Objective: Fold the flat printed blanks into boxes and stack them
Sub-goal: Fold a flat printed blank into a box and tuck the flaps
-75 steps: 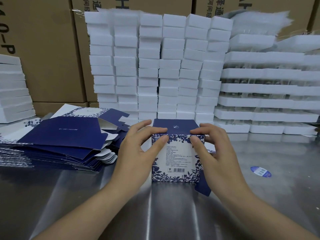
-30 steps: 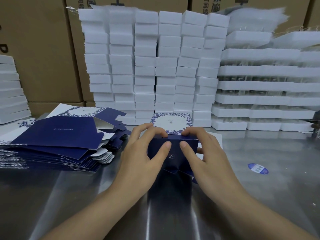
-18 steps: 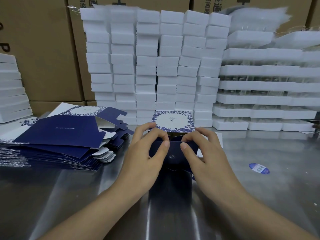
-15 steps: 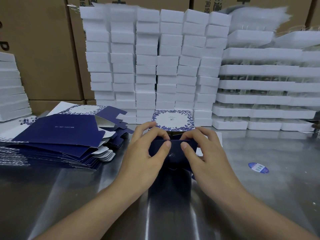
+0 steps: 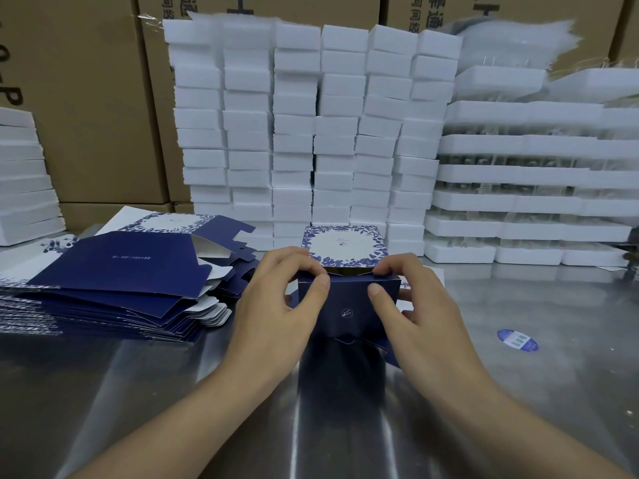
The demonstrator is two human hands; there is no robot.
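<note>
We hold the navy box (image 5: 349,305) on the steel table (image 5: 518,392), left hand (image 5: 276,312) and right hand (image 5: 415,316) pinching its top edge.

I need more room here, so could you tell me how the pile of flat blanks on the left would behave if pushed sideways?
The pile of flat blanks would probably shear and fan out rather than move as one, since its sheets already lie staggered. It should slide easily on the shiny metal table. Single sheets look thin, so likely floppy.
</note>
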